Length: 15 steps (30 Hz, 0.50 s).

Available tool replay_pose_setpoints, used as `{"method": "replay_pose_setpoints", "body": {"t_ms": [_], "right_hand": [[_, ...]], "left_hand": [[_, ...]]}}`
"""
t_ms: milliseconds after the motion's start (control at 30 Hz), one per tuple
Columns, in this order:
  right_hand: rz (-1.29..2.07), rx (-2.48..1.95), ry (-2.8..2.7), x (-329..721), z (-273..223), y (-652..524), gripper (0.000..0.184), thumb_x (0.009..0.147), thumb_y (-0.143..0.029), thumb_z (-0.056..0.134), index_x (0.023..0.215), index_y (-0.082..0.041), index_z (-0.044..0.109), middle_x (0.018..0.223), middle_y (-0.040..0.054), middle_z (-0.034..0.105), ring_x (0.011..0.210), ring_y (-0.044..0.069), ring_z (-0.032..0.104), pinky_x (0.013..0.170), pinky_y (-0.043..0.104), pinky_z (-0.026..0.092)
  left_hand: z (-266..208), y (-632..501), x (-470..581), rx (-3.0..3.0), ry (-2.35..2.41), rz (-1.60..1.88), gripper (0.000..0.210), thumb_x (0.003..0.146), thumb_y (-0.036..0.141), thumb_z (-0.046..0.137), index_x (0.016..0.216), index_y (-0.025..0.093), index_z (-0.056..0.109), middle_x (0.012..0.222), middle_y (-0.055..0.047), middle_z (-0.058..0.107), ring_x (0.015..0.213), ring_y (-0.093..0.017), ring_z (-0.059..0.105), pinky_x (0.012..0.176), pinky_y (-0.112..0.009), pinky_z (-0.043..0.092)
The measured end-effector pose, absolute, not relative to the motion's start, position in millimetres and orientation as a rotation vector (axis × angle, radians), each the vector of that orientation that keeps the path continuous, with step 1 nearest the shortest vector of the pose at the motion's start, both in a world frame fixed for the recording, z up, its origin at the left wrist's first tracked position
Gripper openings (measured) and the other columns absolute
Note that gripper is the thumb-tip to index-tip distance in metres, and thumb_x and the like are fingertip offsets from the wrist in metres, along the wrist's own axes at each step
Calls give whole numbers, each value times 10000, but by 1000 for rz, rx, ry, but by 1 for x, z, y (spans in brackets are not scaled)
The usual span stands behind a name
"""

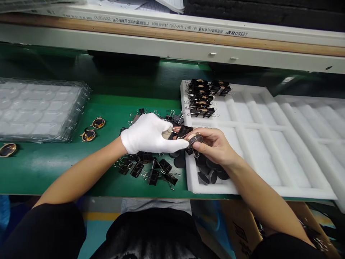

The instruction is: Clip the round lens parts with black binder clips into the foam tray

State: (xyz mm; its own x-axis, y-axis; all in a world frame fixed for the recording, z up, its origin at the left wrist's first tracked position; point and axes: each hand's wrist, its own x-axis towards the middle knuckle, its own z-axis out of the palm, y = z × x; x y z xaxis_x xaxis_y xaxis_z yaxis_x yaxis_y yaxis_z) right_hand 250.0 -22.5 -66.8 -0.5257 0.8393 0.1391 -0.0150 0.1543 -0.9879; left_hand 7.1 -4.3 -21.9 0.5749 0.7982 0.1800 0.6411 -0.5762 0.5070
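My left hand [149, 133], in a white glove, is closed on a black binder clip [184, 131] by its wire handles. My bare right hand [214, 145] pinches a round part [195, 140] with a dark disc and a gold-coloured rim. The clip is right beside this part; whether its jaws are on the rim I cannot tell. Below my gloved hand, loose binder clips [153, 176] lie in a heap on the green table. Dark round discs [212, 176] sit in the near left compartment of a white foam tray [191, 181], partly under my right hand.
Clipped round parts [201, 97] stand in the tray's far left compartments. A second foam tray [334, 158] adjoins on the right. At left are stacked clear plastic trays [40, 111] and several gold-rimmed round parts [88, 135]. A white trunking rail [161, 43] runs along the back.
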Motion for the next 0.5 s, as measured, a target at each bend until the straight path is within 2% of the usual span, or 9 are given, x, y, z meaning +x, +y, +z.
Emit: {"method": "replay_pose_setpoints", "body": {"t_ms": [133,267,367,500], "right_hand": [[1534,-743,-1688,249,-64,-24,205,910,-394,794,1064,-260,818,1014,79,767,948,234,732,810,335,597],[1531,-753,-1700,248,-53,-23,209,932,-426,763,1037,-250,807,1059,88,744,983,249,716,821,366,603],[1511,-862,-1716,250,-44,-21,200,939,-425,757,970,-229,782,953,63,737,818,200,703,754,330,585],[1456,-985,-1777,253,-39,-18,212,815,-375,883,854,-208,759,784,21,710,695,159,631,634,271,516]], "left_hand": [[-31,-9,15,2326,1192,773,550,782,543,560,499,207,229,442,42,243,457,-81,247,473,-295,194],[-30,-8,13,2189,1223,930,517,802,469,571,491,210,249,481,50,225,489,-75,216,471,-277,199],[-22,-5,5,2195,1152,893,532,849,448,574,499,208,252,492,52,216,493,-73,207,476,-281,187],[-15,-5,0,2312,981,740,522,885,377,547,513,199,226,504,52,188,487,-71,191,486,-293,187]]}}
